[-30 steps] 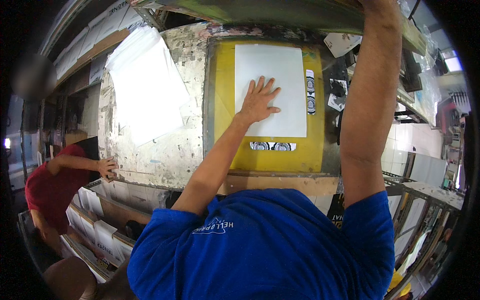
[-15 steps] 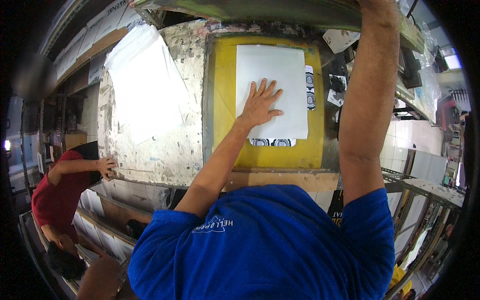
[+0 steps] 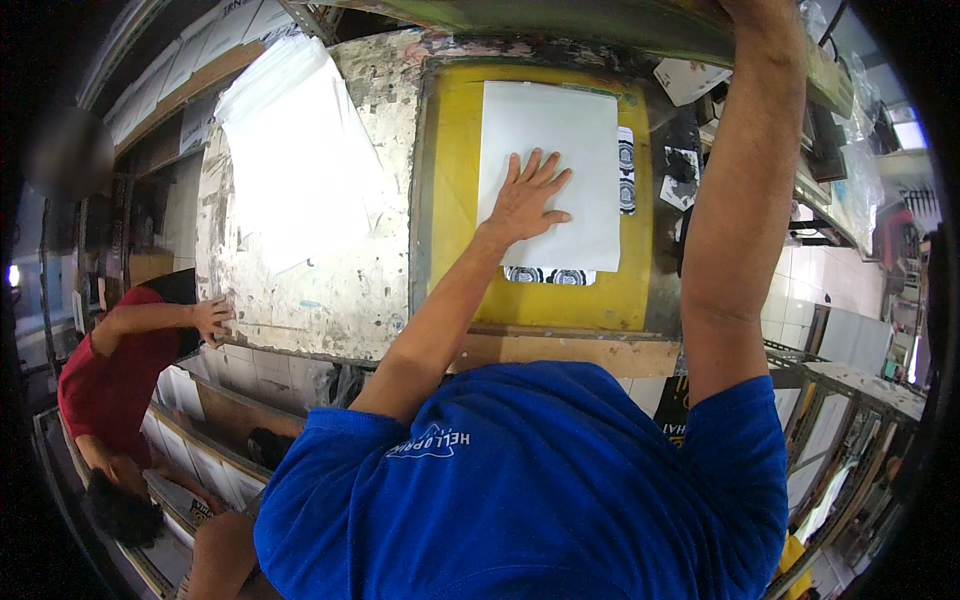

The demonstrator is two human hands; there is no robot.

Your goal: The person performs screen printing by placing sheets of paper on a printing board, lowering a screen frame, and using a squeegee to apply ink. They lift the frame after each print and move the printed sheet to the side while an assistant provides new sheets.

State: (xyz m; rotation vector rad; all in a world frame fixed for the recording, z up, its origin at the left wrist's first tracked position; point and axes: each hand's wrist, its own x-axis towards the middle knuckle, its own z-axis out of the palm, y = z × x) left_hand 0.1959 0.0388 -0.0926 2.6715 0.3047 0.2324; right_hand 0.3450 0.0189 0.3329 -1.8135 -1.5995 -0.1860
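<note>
My left hand (image 3: 524, 203) lies flat with spread fingers on a white sheet of paper (image 3: 582, 240). The sheet rests on a yellow board (image 3: 455, 270) with a dark border. From under its right and lower edges show pieces printed with dark round emblems (image 3: 550, 275). My right forearm (image 3: 745, 200) stretches up to a greenish frame edge (image 3: 600, 35) along the top of the view. The right hand itself is cut off there, so its fingers do not show.
A loose stack of white sheets (image 3: 300, 160) covers part of the paint-stained table (image 3: 375, 310) on the left. A co-worker in a red shirt (image 3: 125, 350) rests a hand (image 3: 211, 320) on that table's corner. Beyond the right border lies an ink-smudged piece (image 3: 680, 178).
The whole view has shifted slightly. My left hand stays flat on the sheet, and the right arm remains raised. The co-worker has bent a little, showing more of a leg.
</note>
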